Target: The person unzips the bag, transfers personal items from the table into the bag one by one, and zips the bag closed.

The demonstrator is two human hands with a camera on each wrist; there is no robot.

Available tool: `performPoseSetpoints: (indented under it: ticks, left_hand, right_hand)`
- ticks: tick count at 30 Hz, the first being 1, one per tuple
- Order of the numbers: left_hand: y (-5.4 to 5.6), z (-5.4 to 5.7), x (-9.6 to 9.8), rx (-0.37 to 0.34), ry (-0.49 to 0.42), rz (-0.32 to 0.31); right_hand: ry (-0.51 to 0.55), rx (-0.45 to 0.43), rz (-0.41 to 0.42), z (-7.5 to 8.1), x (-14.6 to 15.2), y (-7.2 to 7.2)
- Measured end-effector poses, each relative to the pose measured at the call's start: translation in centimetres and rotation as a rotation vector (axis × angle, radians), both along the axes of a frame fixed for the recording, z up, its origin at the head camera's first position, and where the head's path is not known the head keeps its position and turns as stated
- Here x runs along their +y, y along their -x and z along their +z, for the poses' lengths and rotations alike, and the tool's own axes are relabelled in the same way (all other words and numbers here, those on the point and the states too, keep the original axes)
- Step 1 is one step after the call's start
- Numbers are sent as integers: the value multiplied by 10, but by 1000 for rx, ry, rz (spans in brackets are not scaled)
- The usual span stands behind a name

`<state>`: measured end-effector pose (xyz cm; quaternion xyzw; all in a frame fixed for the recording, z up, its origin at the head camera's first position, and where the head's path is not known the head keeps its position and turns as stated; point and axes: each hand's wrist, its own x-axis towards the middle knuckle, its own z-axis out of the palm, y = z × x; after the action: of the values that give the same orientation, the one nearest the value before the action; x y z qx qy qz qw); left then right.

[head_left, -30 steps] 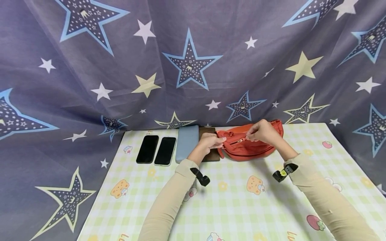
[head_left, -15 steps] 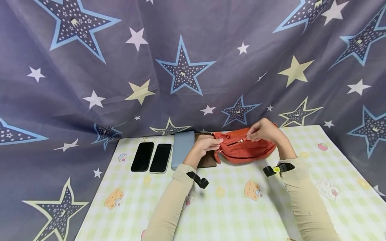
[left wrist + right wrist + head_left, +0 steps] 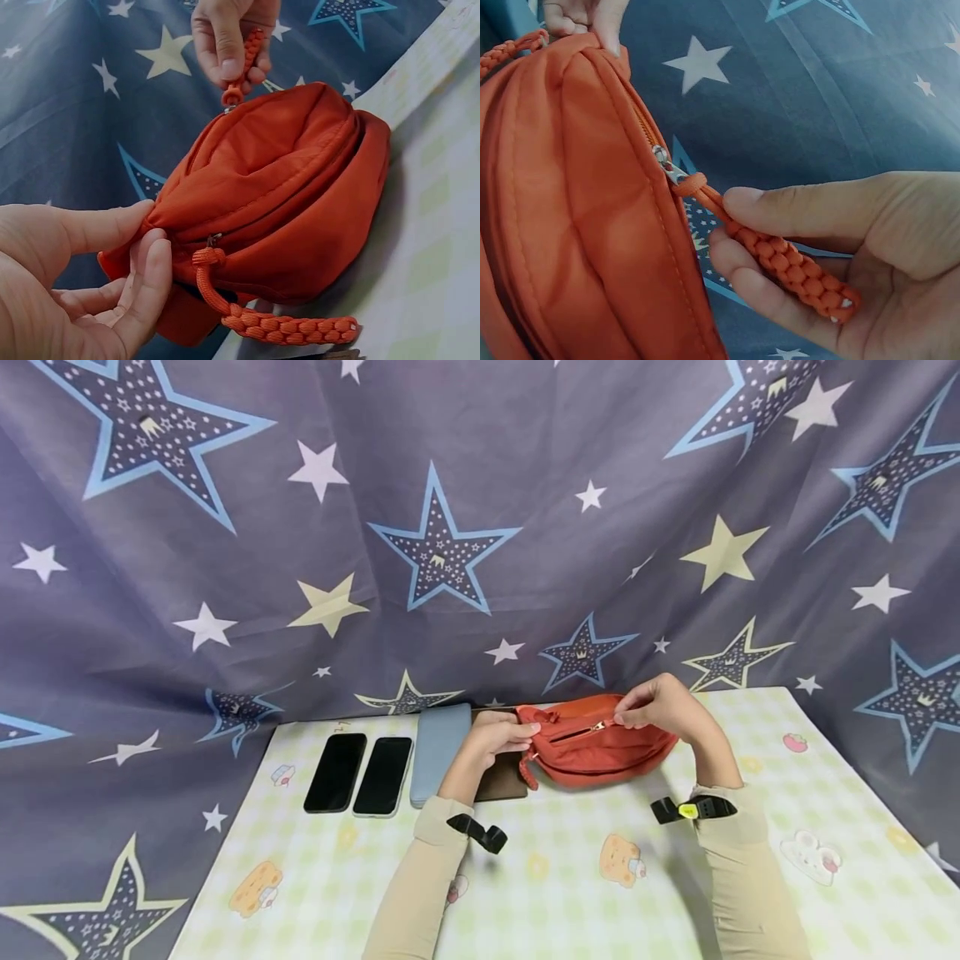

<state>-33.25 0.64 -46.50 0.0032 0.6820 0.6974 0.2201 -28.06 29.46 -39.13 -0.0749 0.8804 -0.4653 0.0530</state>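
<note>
A red-orange fabric waist bag (image 3: 600,762) lies at the back of the table. My left hand (image 3: 489,745) pinches its left end between thumb and fingers; the left wrist view shows the cloth bunched there. With thumb and fingers, my right hand (image 3: 663,708) holds the braided cord zipper pull (image 3: 795,271) of the upper zipper. The metal slider (image 3: 661,157) sits mid-zipper, the cord taut to the right. Left of the slider, the zipper gapes as a dark slit (image 3: 572,736). A second braided pull (image 3: 289,328) hangs from the lower zipper.
Left of the bag, a black phone (image 3: 335,773), another phone with a pale edge (image 3: 383,777) and a light-blue wallet (image 3: 440,753) lie in a row. A flat brown item (image 3: 504,782) is partly hidden under my left hand. A star-patterned curtain (image 3: 450,643) hangs behind the table.
The slider has travelled rightward along the bag with my right hand, and the dark slit has lengthened. My left hand keeps its hold on the left end. The head view has shifted slightly.
</note>
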Motion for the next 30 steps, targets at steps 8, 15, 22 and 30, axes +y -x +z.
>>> performPoseSetpoints:
  ticks: [8,15,22,30]
  left_hand:
    - [2,1,-1,-1,17,-8]
    - [4,-2,-1,28,4,-8]
    - [3,-13,2,57,-18,-11]
    - [7,-10,3,92,-26,8]
  right_hand:
    - [32,37,-23,-3,6,-3]
    - [29,36,-82,-5,13,-9]
    - [19,54,-122,-12,13,-13]
    - [-7,95,-160,-11,18,-6]
